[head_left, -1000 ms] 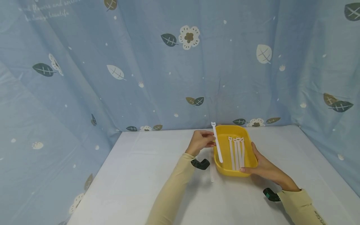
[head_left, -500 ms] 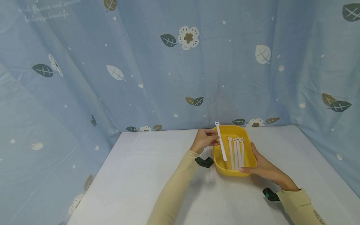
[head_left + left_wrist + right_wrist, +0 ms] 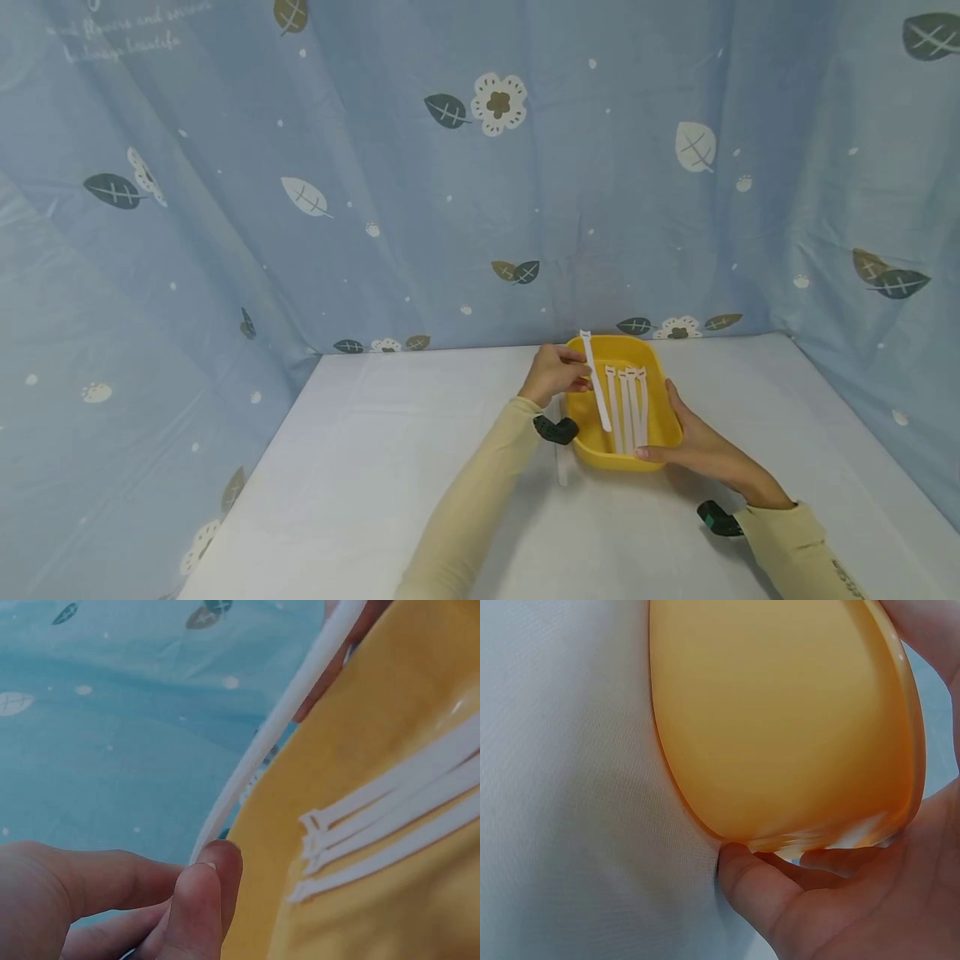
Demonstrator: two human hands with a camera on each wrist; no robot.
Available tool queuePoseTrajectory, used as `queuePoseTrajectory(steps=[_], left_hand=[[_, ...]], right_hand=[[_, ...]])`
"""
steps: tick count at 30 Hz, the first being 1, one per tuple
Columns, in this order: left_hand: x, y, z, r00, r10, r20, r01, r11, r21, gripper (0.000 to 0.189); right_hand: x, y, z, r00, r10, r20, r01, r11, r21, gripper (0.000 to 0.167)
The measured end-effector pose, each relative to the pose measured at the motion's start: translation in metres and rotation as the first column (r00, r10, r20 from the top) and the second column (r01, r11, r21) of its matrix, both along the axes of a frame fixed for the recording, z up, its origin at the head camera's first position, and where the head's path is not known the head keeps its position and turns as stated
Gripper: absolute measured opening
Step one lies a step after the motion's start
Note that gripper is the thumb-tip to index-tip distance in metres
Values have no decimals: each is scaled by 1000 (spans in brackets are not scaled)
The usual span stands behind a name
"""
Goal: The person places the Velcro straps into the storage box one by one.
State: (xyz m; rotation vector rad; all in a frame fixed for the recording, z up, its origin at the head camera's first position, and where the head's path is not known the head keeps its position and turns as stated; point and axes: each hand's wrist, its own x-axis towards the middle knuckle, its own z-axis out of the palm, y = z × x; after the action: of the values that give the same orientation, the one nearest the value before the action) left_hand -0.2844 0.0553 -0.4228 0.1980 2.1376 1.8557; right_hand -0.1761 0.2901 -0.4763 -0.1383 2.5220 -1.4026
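My left hand (image 3: pixel 551 377) pinches a white hook-and-loop cable tie (image 3: pixel 597 385) between thumb and fingers. The tie slants over the left part of a yellow tray (image 3: pixel 664 412), its slotted head rising past the far rim. Inside the tray, several matching cable ties (image 3: pixel 397 851) lie side by side, heads toward the back. With its thumb over the near right corner and its fingers along the right side, my right hand (image 3: pixel 697 437) grips the tray. Close up, the right wrist view shows the tray's smooth wall (image 3: pixel 780 712) against that hand.
One more white strip (image 3: pixel 562 468) lies on the white tabletop (image 3: pixel 390 483) just left of the tray, partly hidden by the left wrist. A blue curtain (image 3: pixel 375 167) with leaves and flowers hangs behind the table and along its sides.
My left hand has moved to the right, carrying the cable tie from the tray's left rim to further over its inside. My right hand keeps its grip on the tray.
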Motion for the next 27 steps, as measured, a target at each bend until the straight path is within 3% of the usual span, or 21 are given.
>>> queuePoseTrajectory(steps=[14,27], left_hand=[[-2,11,-3,1000,-6,-15,5,996,-92,18],[0,25,-4,999,-24,-47,13,972,-233,21]], right_hand=[[0,0,-1,1000,-7,6,7,1000,8,135],[0,0,-1,1000,-6,3,6,1000,31,135]])
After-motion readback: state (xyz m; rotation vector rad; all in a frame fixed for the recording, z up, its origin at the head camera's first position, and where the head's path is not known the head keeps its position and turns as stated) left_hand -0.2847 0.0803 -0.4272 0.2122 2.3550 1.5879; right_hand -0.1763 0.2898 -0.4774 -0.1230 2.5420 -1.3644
